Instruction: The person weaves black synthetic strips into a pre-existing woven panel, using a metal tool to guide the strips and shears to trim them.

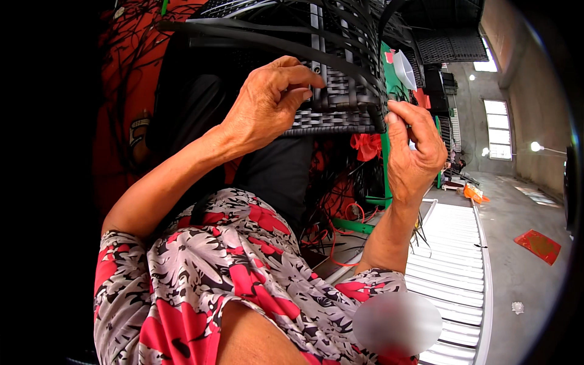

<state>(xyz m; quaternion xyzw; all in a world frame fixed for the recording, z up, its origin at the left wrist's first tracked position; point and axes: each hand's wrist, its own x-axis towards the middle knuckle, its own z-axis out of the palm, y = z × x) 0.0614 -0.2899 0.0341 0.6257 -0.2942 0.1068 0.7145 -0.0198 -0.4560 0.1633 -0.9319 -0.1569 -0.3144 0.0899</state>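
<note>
Black flat plastic strips are woven into a wicker panel (331, 120) on a frame in front of me. My left hand (271, 100) is at the panel's near side, its fingers curled and thumb and forefinger tips close together. Whatever lies between them is too dark to make out. At the panel's right corner, my right hand (417, 137) pinches a thin black strip between thumb and forefinger. A long loose black strip (274, 44) arches across the top of the work. Light metal bars (316, 36) show between the strands.
Green metal legs (385, 167) stand under the work, near tangled black strips and red cord. A white slatted rack (450, 255) lies to the right. Farther off are a red sheet (538, 246) on the grey floor and an orange bag (474, 193). A white bowl-shaped piece (404, 70) sits beyond the corner.
</note>
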